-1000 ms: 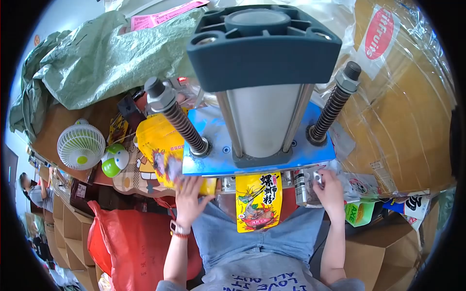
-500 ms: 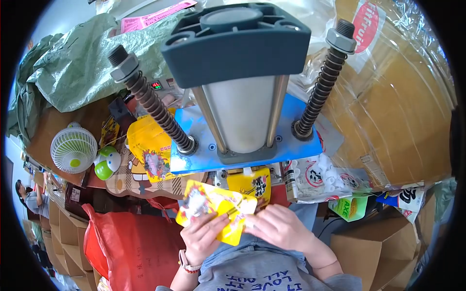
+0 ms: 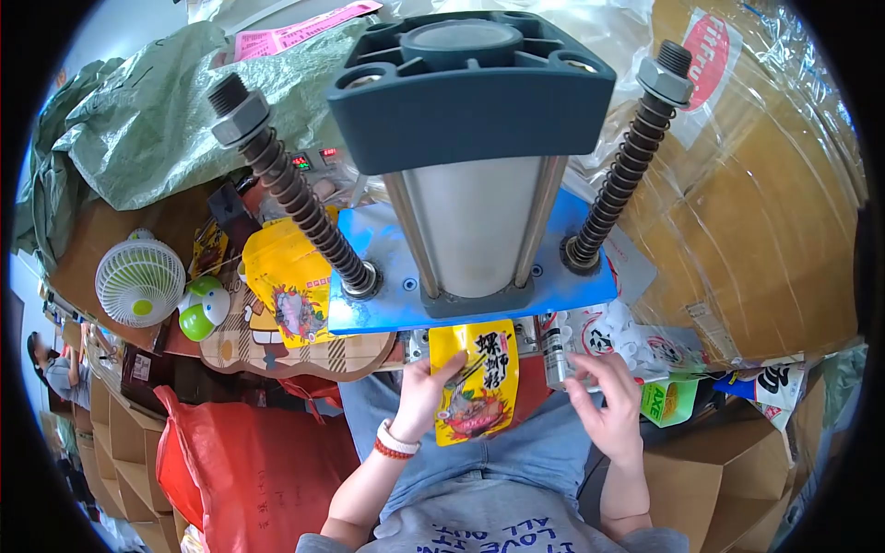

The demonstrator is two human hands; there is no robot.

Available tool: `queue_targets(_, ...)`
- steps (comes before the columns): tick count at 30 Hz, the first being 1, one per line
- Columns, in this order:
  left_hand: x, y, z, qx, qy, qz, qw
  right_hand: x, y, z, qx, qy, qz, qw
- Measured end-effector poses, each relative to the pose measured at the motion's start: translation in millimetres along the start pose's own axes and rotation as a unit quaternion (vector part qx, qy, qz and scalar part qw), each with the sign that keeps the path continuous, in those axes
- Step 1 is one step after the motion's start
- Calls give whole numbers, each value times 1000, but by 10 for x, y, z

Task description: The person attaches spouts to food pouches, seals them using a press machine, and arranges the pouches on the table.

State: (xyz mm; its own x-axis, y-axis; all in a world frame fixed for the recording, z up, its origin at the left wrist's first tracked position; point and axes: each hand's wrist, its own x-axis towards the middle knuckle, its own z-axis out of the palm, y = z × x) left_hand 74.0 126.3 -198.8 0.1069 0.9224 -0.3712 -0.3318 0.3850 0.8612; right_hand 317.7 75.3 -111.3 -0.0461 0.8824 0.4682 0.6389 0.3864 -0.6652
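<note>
A yellow printed pouch [image 3: 479, 396] hangs out from under the blue press plate [image 3: 369, 309], its upper end hidden by the plate. My left hand [image 3: 426, 392] pinches the pouch's left edge between thumb and fingers. To the right, my right hand [image 3: 607, 401] is apart from the pouch, fingers spread and curved beside a clear plastic-wrapped roll or packet [image 3: 556, 355]; nothing shows in its grasp. More yellow pouches [image 3: 295, 281] lie left of the press.
The press's grey cylinder [image 3: 475, 226] and two spring posts rise in front. A small fan [image 3: 140, 284] stands left, above a red bag [image 3: 267, 470]. Open cardboard boxes [image 3: 682, 479] are at lower right. A person [image 3: 64, 369] is at far left.
Half a second ago both hands held a yellow pouch near my lap. Now a pouch hangs at the press with my left hand on it, and my right hand has moved right, off it.
</note>
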Motion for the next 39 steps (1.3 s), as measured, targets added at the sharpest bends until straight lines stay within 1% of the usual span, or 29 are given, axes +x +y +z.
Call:
queue_targets(2, 86, -11, 7, -47, 1, 2, 999, -36, 77, 31, 22, -4, 41, 999)
queue_targets(3, 93, -30, 1, -38, -2, 6, 999, -77, 98, 30, 15, -12, 48, 999)
queue_targets(4, 90, -51, 12, -19, 4, 31, 999, -120, 126, 37, 12, -20, 50, 998)
queue_targets(6, 120, -131, -33, 3, -5, 41, 999, -196, 166, 67, 32, -18, 73, 997)
queue_targets(7, 96, -64, -54, 17, -1, -7, 1000, -208, 196, 53, 34, -19, 74, 996)
queue_targets(9, 111, 116, -281, 117, -53, 15, 992, -261, 406, -3, -18, -16, 80, 997)
queue_targets(10, 74, 305, -453, 138, -10, -2, 990, -292, 550, -27, -26, -8, 92, 995)
queue_targets(11, 185, 270, -700, 138, 8, 176, 975, -323, 693, -62, -36, 2, 106, 994)
queue_targets(12, 230, 475, -899, 289, 112, 215, 926, -362, 823, -114, -41, -17, 138, 989)
queue_targets(13, 260, 696, -1100, 470, 197, 285, 812, -373, 877, -113, -41, -15, 132, 990)
queue_targets(14, 305, 896, -1271, 624, 272, 335, 652, -389, 928, -93, -48, -11, 121, 991)
queue_targets(16, 476, 1215, -1505, 692, 332, 317, 558, -442, 994, -68, -55, -8, 111, 992)
queue_targets(17, 526, 1313, -1590, 691, 333, 319, 556, -454, 1024, -55, -80, -3, 100, 992)
queue_targets(19, 640, 1463, -1744, 742, 316, 301, 508, -459, 1060, -5, -104, 8, 88, 991)
queue_targets(20, 692, 1520, -1812, 748, 293, 318, 503, -465, 1071, 14, -113, 27, 69, 991)
queue_targets(21, 724, 1520, -1855, 747, 291, 321, 504, -479, 1078, 26, -124, 45, 52, 990)
queue_targets(22, 761, 1516, -1892, 756, 278, 309, 507, -486, 1096, 43, -126, 48, 52, 990)
queue_targets(23, 765, 1537, -1875, 764, 265, 296, 510, -489, 1116, 63, -131, 66, 30, 989)
queue_targets(24, 768, 1552, -1856, 762, 264, 298, 510, -491, 1134, 77, -135, 84, 8, 987)
queue_targets(26, 739, 1570, -1822, 761, 287, 321, 485, -504, 1160, 92, -139, 88, 5, 986)
queue_targets(27, 722, 1568, -1822, 760, 288, 321, 487, -511, 1172, 91, -142, 90, 4, 986)
queue_targets(29, 701, 1586, -1818, 746, 267, 318, 521, -542, 1218, 103, -142, 92, 8, 986)
queue_targets(30, 610, 1655, -1734, 745, 266, 319, 521, -554, 1229, 110, -141, 95, 16, 985)
queue_targets(32, 410, 1773, -1601, 781, 127, 159, 591, -551, 1219, 121, -139, 99, 18, 985)
queue_targets(33, 373, 1702, -1646, 780, 126, 159, 592, -552, 1212, 120, -136, 100, 19, 985)
queue_targets(35, 280, 1515, -1792, 811, 59, 378, 443, -553, 1235, 124, -135, 102, 9, 986)
queue_targets(36, 145, 1588, -1761, 774, 52, 415, 476, -553, 1248, 118, -134, 104, 1, 986)
queue_targets(37, 45, 1660, -1685, 774, 49, 417, 475, -555, 1250, 111, -135, 107, 4, 985)
queue_targets(39, -148, 1769, -1606, 739, 181, 475, 443, -553, 1242, 114, -141, 103, -1, 985)
